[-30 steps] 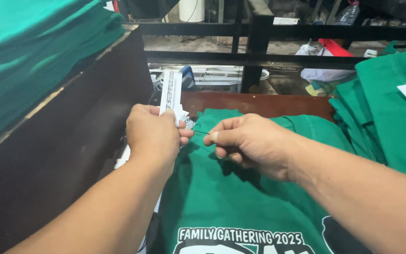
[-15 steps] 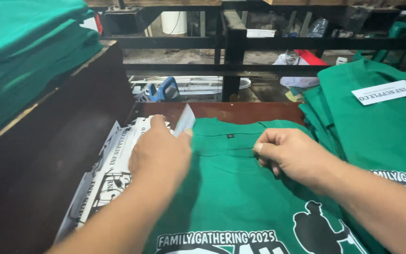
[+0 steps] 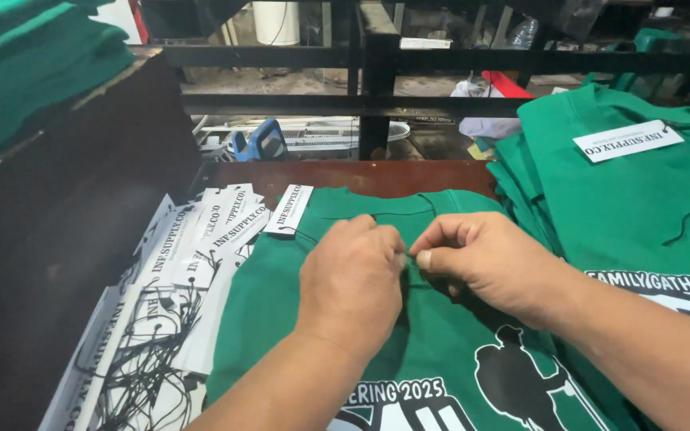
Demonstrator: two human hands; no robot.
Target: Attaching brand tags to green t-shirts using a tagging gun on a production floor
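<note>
The soft, limp green cotton T-shirt (image 3: 441, 351) lies flat on the brown wooden table (image 3: 377, 174), best pinched at its collar, where the left hand (image 3: 353, 279) and right hand (image 3: 481, 259) seem to nip a thin black string of the white card hang tag (image 3: 289, 210), beside a loose heap of spare white string tags (image 3: 169, 303).

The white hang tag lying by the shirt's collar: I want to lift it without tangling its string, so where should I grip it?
Probably pinch the white hang tag by its far short end, coming from the wooden table edge. It lies flat on the green shirt, and its black string leaves the near end, toward the left hand.
</note>
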